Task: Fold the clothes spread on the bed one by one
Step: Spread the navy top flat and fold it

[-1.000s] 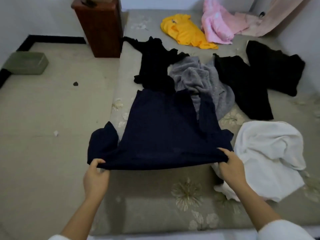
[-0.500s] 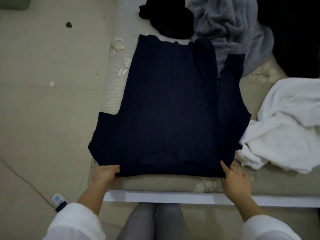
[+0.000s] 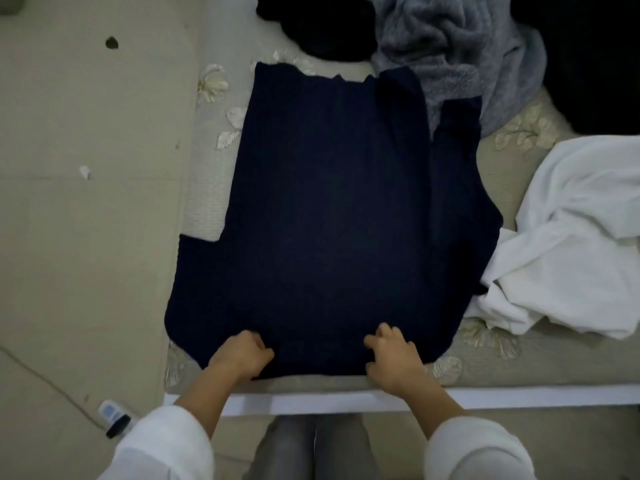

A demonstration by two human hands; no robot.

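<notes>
Head view. The navy top lies flat on the bed, its hem along the near edge, just above the white bed frame. Its left sleeve side spills past the bed's left edge, over the floor. Your left hand and right hand both sit on the near hem, apart from each other, fingers curled into the cloth and gripping it. A strip of bare bed shows left of the top. On the right, the white garment touches the top's right side. At the far end, the grey fleece overlaps the top's right corner and a black garment lies just beyond. A small bottle lies on the floor by your left sleeve.
</notes>
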